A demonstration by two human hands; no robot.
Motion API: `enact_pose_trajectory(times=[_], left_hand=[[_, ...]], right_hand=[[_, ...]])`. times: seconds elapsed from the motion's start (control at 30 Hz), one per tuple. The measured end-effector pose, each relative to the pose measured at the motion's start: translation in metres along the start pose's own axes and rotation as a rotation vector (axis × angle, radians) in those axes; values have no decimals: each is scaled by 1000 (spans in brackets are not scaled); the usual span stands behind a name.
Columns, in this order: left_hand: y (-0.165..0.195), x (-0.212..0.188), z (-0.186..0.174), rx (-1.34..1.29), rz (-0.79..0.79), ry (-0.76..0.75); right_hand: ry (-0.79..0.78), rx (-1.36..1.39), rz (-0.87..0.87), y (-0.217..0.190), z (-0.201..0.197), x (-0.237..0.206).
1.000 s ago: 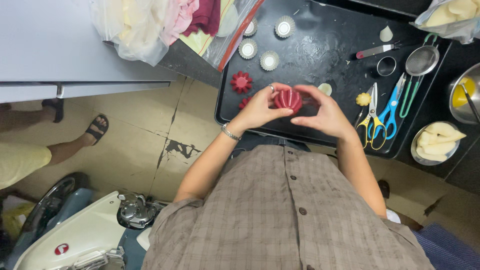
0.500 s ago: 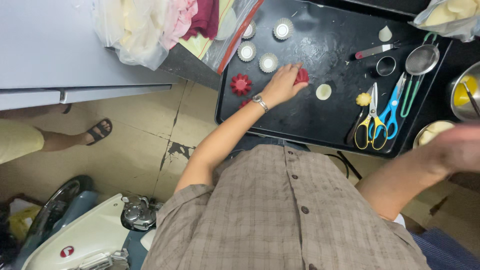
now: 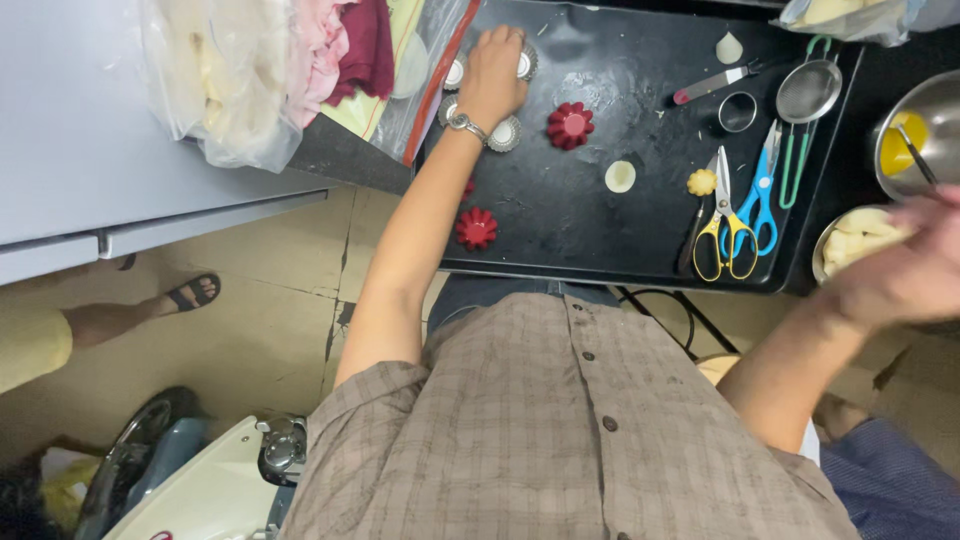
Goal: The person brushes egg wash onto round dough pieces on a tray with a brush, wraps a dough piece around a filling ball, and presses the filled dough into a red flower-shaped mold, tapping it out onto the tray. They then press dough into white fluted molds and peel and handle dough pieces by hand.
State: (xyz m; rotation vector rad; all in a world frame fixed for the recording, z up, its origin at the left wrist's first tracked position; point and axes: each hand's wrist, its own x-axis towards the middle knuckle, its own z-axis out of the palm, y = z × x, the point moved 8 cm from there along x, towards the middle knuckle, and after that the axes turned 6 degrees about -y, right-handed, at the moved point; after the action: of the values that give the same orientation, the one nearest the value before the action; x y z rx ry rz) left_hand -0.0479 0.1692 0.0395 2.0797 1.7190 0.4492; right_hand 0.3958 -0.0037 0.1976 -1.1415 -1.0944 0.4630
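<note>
Touching small silver moulds (image 3: 505, 133), left hand (image 3: 492, 72)

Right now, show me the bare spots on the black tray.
Bare tray lies between the lower red mould and the yellow scissors, and along the top between the left hand and the dough cone. Crowded: small tins under that hand, tools at right.

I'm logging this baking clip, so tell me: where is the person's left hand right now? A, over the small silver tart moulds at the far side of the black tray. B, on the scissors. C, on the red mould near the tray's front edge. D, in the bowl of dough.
A: the left hand rests over the small silver tart moulds at the far side of the black tray.
</note>
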Motion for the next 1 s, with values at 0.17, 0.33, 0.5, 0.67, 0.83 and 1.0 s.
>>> enact_pose_trajectory(times=[0.17,0.33,0.5,0.67,0.83,1.0], left_hand=[[-3,-5,-2,-161,30,68],[-3,-18,-16,-204,36,189],[-26,-50,-3,-778,-146,297],[-30,-100,53,-1343,-298,114],[4,-134,74,-1573,-223,23],[77,-144,73,-1961,-197,-206]], right_hand=[[-935,-735,56,108,156,-83],[-857,-874,72,141,172,-124],[-832,-824,278,176,163,-125],[-826,-730,370,166,164,-118],[-1058,-500,414,108,171,-113],[-1019,250,696,55,188,-117]])
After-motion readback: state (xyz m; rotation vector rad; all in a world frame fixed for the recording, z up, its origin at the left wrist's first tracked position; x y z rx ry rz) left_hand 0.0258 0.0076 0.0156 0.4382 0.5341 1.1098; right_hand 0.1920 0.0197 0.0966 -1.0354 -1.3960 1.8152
